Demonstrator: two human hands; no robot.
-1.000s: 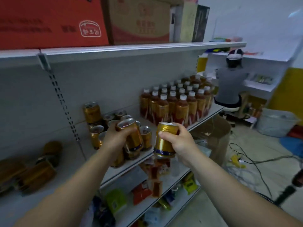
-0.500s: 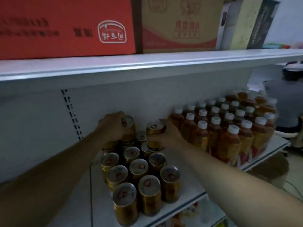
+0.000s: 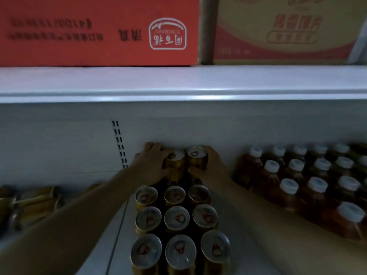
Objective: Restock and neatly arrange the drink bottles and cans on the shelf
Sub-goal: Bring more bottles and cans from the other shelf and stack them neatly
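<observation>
With 2 cans being placed at the back of the shelf [image 3: 121, 241], the left hand [image 3: 153, 165] curled its fingers round the left can [image 3: 175, 162] and the right hand [image 3: 213, 169] round the right can [image 3: 197, 158]; the next move likely called for seating, then releasing, both.

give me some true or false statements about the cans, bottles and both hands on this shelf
1. The left hand grips the left can, the right hand the right can. True.
2. The two held cans are wide apart. False: they are side by side near the back wall.
3. The front cans lie on their sides. False: they stand upright in rows.
4. The bottles have white caps. True.
5. A red carton sits on the upper shelf. True.
</observation>
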